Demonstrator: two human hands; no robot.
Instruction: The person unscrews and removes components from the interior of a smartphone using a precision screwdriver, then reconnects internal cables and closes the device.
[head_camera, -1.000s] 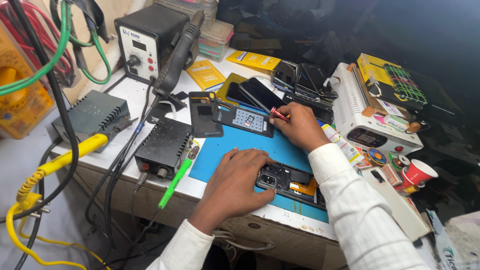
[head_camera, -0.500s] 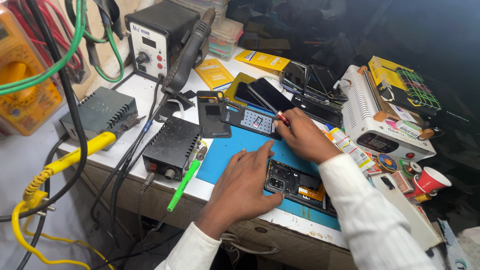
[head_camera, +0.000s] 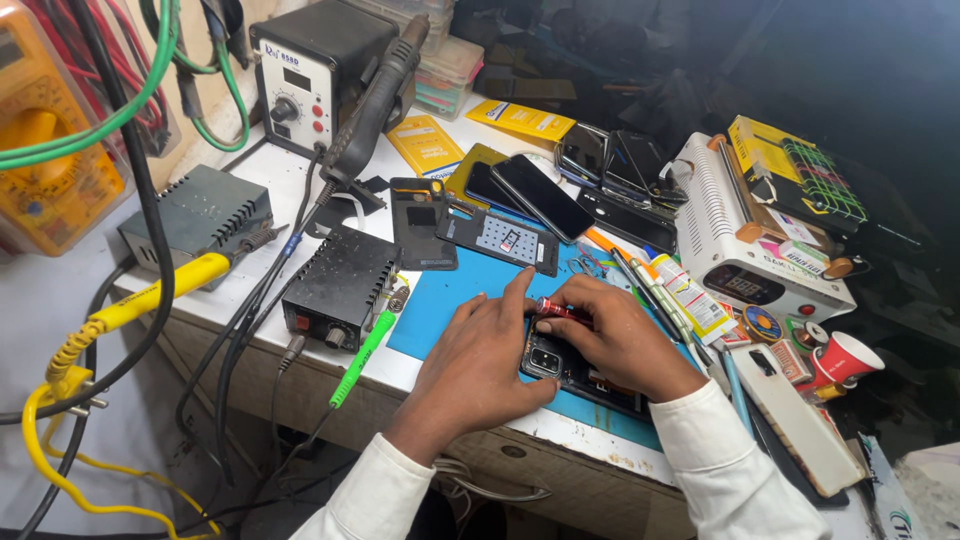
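Note:
An opened black phone lies on the blue work mat near the bench's front edge. My left hand rests on its left end, fingers spread, holding it down. My right hand grips a small red-handled screwdriver above the phone's upper part, tip pointing left toward my left forefinger. Both white sleeves show at the bottom.
A black back cover and a dark phone panel lie behind the mat. Black power boxes, a hot-air station, cables, stacked phones, a white machine and a red cup crowd the bench.
My right hand came back from the dark panel at the rear with the red screwdriver and now sits over the opened phone. The left hand stayed on the phone.

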